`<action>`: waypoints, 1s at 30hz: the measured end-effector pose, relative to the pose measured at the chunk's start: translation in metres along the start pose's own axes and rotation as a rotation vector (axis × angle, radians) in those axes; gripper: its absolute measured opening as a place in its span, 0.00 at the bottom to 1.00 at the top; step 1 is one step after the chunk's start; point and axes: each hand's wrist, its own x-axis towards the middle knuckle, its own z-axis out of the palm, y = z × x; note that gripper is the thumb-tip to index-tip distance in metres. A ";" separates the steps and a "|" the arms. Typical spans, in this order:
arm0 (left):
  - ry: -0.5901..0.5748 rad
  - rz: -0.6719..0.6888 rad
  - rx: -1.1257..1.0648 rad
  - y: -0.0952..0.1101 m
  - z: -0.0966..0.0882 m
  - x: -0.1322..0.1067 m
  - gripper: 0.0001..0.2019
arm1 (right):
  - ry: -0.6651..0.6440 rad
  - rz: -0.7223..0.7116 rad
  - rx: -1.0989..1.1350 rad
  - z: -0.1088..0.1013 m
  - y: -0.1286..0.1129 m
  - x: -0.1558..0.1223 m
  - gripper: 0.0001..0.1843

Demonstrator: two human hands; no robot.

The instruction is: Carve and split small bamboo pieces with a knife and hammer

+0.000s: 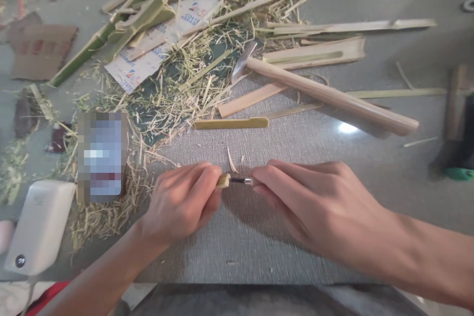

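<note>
- Bamboo piece [223, 180], small and pale, sits pinched in the fingertips of the left hand [181, 205], low and near the middle of the view, just above the grey counter [259, 237].
- Only its blunt end shows past the fingers [207, 182]; the rest is hidden in the grip, so its full length cannot be told.
- The right hand [314, 202] is closed on a slim tool [240, 181] with a dark shaft and a silvery collar. The tip of the tool meets the exposed end of the bamboo piece.
- The tool's long axis runs left to right, nearly level, in line with the bamboo piece, so the two hands face each other across a very short gap.
- Both hands are equally close to the meeting point. The left comes in from the lower left with the wrist bent and knuckles up. The right comes in from the right with its forearm laid low over the counter.
- Neither hand appears open; each is curled tight around what it holds.
- Beyond the hands lie a flat yellowish bamboo slat [231, 123], just up from them, and farther on a hammer [326, 94] with a long wooden handle, angled toward the right.
- Shavings [148, 103] and split bamboo strips [333, 27] cover the far side of the counter; a white device [40, 224] rests at the left.
</note>
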 end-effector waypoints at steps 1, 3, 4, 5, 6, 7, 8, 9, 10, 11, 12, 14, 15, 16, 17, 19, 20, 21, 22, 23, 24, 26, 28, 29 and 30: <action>-0.009 -0.003 0.007 0.000 0.000 0.000 0.06 | -0.005 0.007 -0.004 0.000 0.001 0.000 0.11; -0.007 -0.014 0.012 0.001 0.000 0.000 0.06 | -0.014 0.015 -0.009 -0.001 0.002 0.000 0.11; -0.003 -0.020 0.014 0.001 0.000 0.000 0.07 | -0.014 0.016 -0.011 -0.001 0.003 0.000 0.11; -0.001 -0.022 0.017 0.001 0.000 0.000 0.07 | -0.013 0.015 -0.012 -0.001 0.003 0.001 0.11; -0.005 -0.021 0.022 0.001 -0.001 0.000 0.07 | -0.011 0.014 -0.014 -0.001 0.004 0.001 0.11; -0.017 -0.016 0.030 0.001 -0.001 0.000 0.07 | -0.013 0.014 -0.012 -0.001 0.004 0.001 0.11; -0.029 -0.009 0.046 0.000 -0.002 0.000 0.06 | -0.012 0.014 -0.011 0.000 0.004 0.001 0.11; -0.035 -0.002 0.068 0.000 -0.003 0.000 0.06 | -0.012 0.015 -0.011 0.001 0.005 0.001 0.11; -0.031 0.007 0.093 0.000 -0.004 0.000 0.05 | -0.017 0.017 -0.008 0.001 0.005 0.000 0.11; -0.026 0.010 0.120 0.000 -0.005 0.000 0.05 | -0.018 0.018 -0.006 0.002 0.004 0.000 0.12; -0.020 0.011 0.144 -0.001 -0.005 0.000 0.05 | -0.019 0.019 -0.005 0.002 0.004 0.000 0.12; -0.021 0.010 0.171 -0.002 -0.006 -0.001 0.06 | -0.021 0.023 -0.006 0.003 0.004 0.000 0.12; -0.026 0.011 0.171 -0.003 -0.005 -0.001 0.06 | -0.018 0.025 -0.008 0.003 0.004 0.001 0.12; -0.031 0.011 0.165 -0.003 -0.005 -0.001 0.07 | -0.013 0.026 -0.010 0.002 0.004 0.001 0.12; -0.033 0.009 0.154 -0.003 -0.004 -0.001 0.07 | -0.008 0.027 -0.014 0.002 0.004 0.001 0.13; -0.029 0.001 0.128 -0.003 -0.003 -0.001 0.06 | -0.005 0.024 -0.015 0.002 0.005 0.001 0.13; -0.026 -0.007 0.114 -0.003 -0.003 -0.001 0.06 | -0.005 0.021 -0.014 0.002 0.005 0.001 0.13; -0.025 -0.015 0.101 -0.003 -0.002 -0.001 0.06 | -0.005 0.021 -0.015 0.002 0.005 0.001 0.13; -0.026 -0.022 0.091 -0.002 -0.002 -0.001 0.06 | -0.005 0.021 -0.015 0.001 0.005 0.000 0.12; -0.030 -0.027 0.085 -0.002 -0.002 -0.002 0.05 | -0.007 0.022 -0.015 0.001 0.005 0.000 0.12; -0.035 -0.029 0.083 -0.002 -0.003 -0.002 0.05 | -0.008 0.024 -0.014 0.001 0.005 0.000 0.12; -0.048 -0.033 0.081 -0.001 -0.003 -0.002 0.05 | -0.010 0.031 -0.015 0.000 0.005 0.000 0.13; -0.053 -0.035 0.082 -0.001 -0.003 -0.002 0.05 | -0.018 0.039 -0.015 0.000 0.005 0.000 0.13; -0.054 -0.033 0.082 -0.001 -0.003 -0.002 0.05 | -0.019 0.041 -0.016 0.000 0.005 0.000 0.13; -0.053 -0.031 0.082 -0.001 -0.002 -0.002 0.05 | -0.020 0.042 -0.016 0.000 0.005 0.000 0.13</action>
